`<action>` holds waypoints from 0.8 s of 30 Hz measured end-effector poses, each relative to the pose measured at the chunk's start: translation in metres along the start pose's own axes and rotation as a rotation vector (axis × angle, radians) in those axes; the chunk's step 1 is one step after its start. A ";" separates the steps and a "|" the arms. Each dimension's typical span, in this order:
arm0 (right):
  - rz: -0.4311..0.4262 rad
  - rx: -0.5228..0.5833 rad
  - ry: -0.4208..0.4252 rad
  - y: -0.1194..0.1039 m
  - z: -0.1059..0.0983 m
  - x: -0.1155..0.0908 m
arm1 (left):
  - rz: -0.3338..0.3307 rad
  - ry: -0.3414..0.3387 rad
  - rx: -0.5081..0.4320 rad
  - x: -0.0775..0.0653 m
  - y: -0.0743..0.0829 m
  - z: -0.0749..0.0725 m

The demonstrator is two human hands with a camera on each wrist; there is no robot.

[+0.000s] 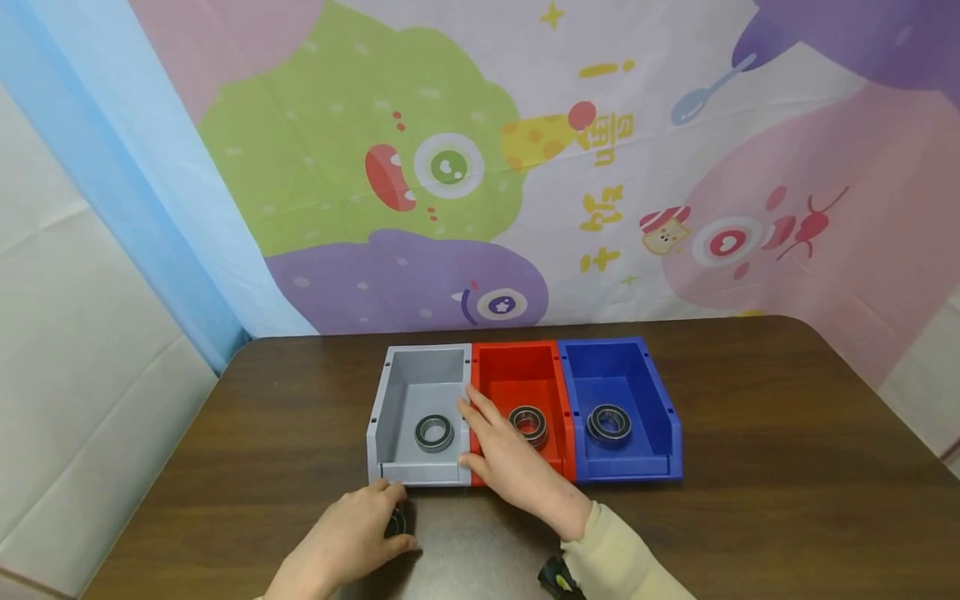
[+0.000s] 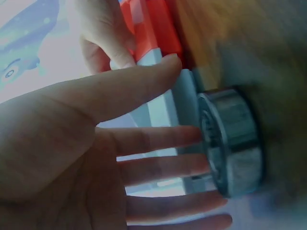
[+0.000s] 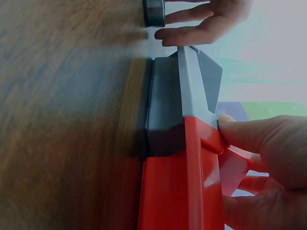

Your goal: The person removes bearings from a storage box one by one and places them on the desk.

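A black-and-silver ball bearing (image 2: 240, 143) lies on the table in front of the grey bin. Over it my left hand (image 1: 348, 533) spreads its fingers and thumb around the bearing; the left wrist view shows them straight, fingertips close to its face. My right hand (image 1: 517, 462) rests across the red bin (image 1: 525, 367), fingers extended, tips at the divider beside the grey bin (image 1: 423, 472). In the right wrist view its thumb touches the edge where grey meets red. One bearing (image 1: 433, 433) lies in the grey bin, and another bearing (image 1: 528, 425) in the red one, partly hidden.
To the right, a blue bin (image 1: 618, 468) adjoins the red one and contains bearings (image 1: 609, 425), seemingly stacked. All three bins stand in a row on the brown wooden table (image 1: 765, 467). A printed cartoon cloth (image 1: 465, 83) hangs behind the table's far edge.
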State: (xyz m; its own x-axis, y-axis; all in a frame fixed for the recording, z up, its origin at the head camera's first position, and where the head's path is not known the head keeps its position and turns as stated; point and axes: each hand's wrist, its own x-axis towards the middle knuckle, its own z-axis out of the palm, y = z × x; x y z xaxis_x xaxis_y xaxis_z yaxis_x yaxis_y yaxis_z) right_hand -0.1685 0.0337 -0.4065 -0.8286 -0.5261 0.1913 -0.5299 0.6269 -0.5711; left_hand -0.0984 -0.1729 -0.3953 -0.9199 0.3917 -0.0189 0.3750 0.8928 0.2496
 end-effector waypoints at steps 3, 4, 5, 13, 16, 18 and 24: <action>-0.002 -0.004 0.004 0.000 -0.001 0.000 | -0.008 0.071 0.043 0.001 0.008 -0.004; -0.004 -0.005 0.005 0.000 -0.001 0.000 | -0.005 0.106 0.062 0.002 0.011 -0.005; -0.005 -0.006 0.005 0.000 -0.001 0.000 | -0.002 0.142 0.080 0.003 0.014 -0.007; 0.001 -0.017 -0.001 0.002 -0.001 0.000 | 0.004 0.316 0.097 0.028 0.025 -0.019; -0.006 -0.027 0.005 0.003 0.000 0.000 | -0.008 0.340 0.092 0.042 0.024 -0.020; -0.017 -0.029 0.007 0.003 0.001 0.000 | -0.019 0.355 0.086 0.050 0.024 -0.020; -0.024 -0.023 0.000 0.001 0.000 0.000 | -0.078 0.357 0.005 0.069 0.027 -0.018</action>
State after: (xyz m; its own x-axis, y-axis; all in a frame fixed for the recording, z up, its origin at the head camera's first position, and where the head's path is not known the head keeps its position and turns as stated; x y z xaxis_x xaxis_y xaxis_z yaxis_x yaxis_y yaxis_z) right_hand -0.1688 0.0340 -0.4071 -0.8159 -0.5407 0.2047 -0.5533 0.6276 -0.5477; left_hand -0.1536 -0.1254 -0.3726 -0.9277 0.2207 0.3012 0.3018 0.9183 0.2564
